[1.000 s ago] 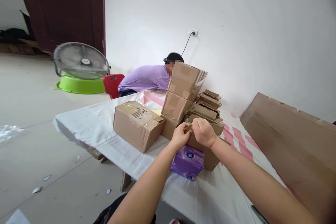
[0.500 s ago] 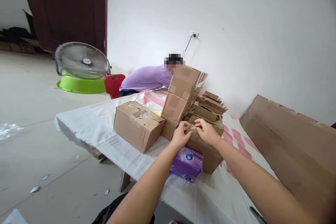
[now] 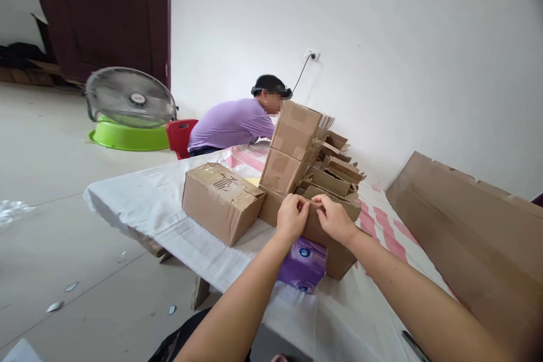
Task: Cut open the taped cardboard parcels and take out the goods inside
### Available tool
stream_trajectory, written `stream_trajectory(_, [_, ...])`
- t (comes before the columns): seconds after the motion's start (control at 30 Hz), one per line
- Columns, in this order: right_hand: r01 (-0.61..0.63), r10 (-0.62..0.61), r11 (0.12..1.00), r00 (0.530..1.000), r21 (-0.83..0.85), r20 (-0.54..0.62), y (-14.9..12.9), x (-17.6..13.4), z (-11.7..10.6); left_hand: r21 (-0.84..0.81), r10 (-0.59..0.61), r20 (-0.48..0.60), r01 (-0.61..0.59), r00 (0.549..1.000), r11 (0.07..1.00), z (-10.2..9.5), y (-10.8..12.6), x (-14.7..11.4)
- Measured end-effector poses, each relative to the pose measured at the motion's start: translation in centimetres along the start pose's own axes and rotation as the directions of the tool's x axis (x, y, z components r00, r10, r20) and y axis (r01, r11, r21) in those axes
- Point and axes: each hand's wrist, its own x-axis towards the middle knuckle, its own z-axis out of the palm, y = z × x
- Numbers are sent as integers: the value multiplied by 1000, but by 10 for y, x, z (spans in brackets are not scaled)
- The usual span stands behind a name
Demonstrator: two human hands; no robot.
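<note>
My left hand point(image 3: 292, 216) and my right hand point(image 3: 335, 218) meet at the top edge of an open-topped brown cardboard box point(image 3: 337, 254) on the table. The fingers of both are curled in a pinch on the box's flap edge, a small gap between the two hands. Exactly what the fingertips grip is partly hidden. A purple tissue pack point(image 3: 304, 264) rests against the near side of this box, below my left wrist. To the left lies a taped cardboard box point(image 3: 223, 203). Just behind my hands stands a tilted stack of boxes point(image 3: 291, 144).
Several opened boxes point(image 3: 333, 181) fill the table behind. A co-worker in a purple shirt point(image 3: 231, 124) leans over the far side. A large cardboard sheet point(image 3: 470, 237) leans at the right. A dark tool point(image 3: 414, 345) lies by the near edge of the cloth-covered table point(image 3: 139, 198).
My fingers have shifted slightly along the box edge and curled in more; shiny tape seen between them before is now hidden. The co-worker's head has lifted and moved left.
</note>
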Motion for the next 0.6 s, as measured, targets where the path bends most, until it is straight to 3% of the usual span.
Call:
stream_trajectory(0.23, [14,-14,1000,1000,15,-23,3,0,5,-273,-258,41,259,965,926,3,-15,8])
stream_trajectory(0.6, [-45,45,999,999,26,-13,8,1,11,-449,-392,19,358,920,819,7,-24,9])
